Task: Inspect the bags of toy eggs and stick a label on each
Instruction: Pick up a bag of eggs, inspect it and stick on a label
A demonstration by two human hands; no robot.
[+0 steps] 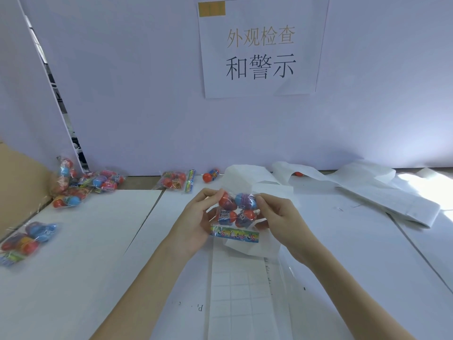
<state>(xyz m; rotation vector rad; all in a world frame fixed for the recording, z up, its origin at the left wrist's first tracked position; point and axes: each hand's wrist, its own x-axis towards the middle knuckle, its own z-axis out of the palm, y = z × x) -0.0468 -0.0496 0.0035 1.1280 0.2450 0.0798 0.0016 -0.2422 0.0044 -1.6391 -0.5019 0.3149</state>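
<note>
A clear bag of toy eggs (235, 212), red and blue with a colourful header strip at its bottom, is lifted above the table centre. My left hand (196, 217) pinches its upper left edge and my right hand (277, 217) pinches its upper right edge. Under the bag a label sheet (235, 290) with a grid of white labels lies on the table. More bags of toy eggs lie at the back left (81, 187), at the front left (27, 239) and at the back centre (175, 182).
A loose red egg (210, 176) rests by the back wall. Long curled strips of white backing paper (367, 190) cover the right side of the table. A cardboard box (19, 180) stands at the left. A paper sign (261, 47) hangs on the wall.
</note>
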